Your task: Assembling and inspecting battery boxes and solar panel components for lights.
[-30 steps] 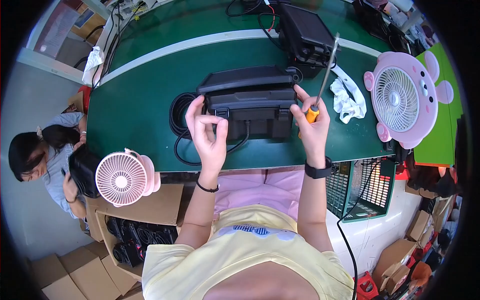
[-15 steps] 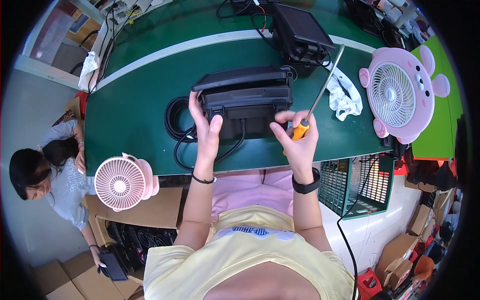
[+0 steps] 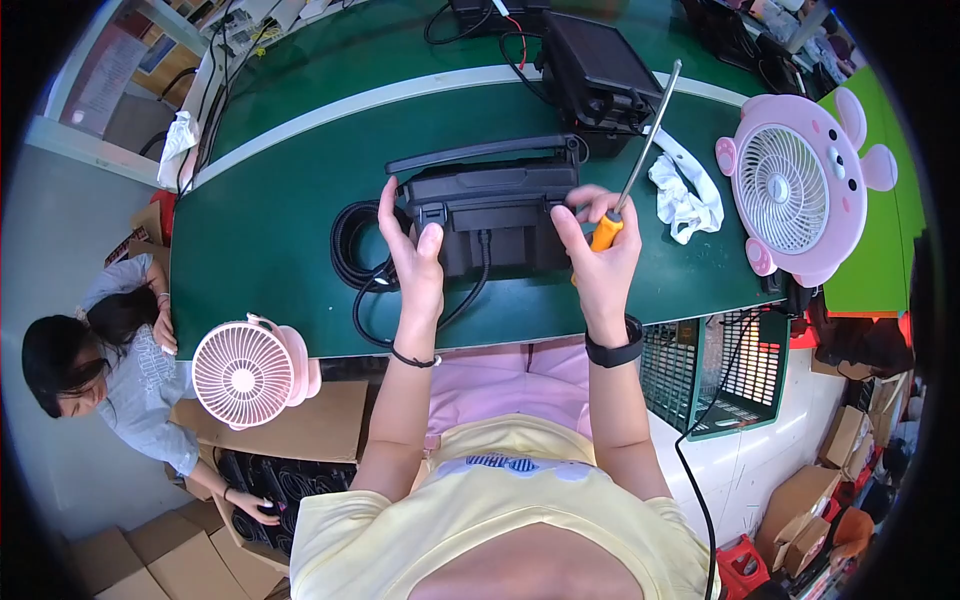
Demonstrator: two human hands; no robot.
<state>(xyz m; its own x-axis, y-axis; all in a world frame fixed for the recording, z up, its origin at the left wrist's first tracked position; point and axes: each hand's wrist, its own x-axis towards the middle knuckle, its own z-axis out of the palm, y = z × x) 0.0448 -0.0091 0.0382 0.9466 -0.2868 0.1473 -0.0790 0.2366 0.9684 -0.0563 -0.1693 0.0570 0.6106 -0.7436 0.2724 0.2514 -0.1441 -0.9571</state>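
Observation:
A black plastic case (image 3: pixel 510 225) with front latches and a raised, hinged panel (image 3: pixel 480 150) on top stands before me on the green table. My left hand (image 3: pixel 415 265) grips its left front corner, with the thumb at the left latch and the fingers along the side. In my right hand (image 3: pixel 605 260) is a screwdriver (image 3: pixel 606 232) with a yellow handle, its long shaft pointing up and away. That hand's thumb and fingertips are at the case's right front edge. A black cable runs from the case front to a coil (image 3: pixel 357 245) at its left.
Another black case (image 3: pixel 600 70) stands behind, beside a crumpled white cloth (image 3: pixel 685 200). A pink animal-shaped fan (image 3: pixel 800 190) is at the right, a smaller pink fan (image 3: pixel 245 372) at the left front edge. A green crate (image 3: pixel 710 375) sits below. A co-worker (image 3: pixel 130 345) reaches into a carton at left.
The raised panel now shows nearly edge-on. My right hand has moved up to the case's right edge with the screwdriver. The co-worker's hand no longer holds the dark flat panel.

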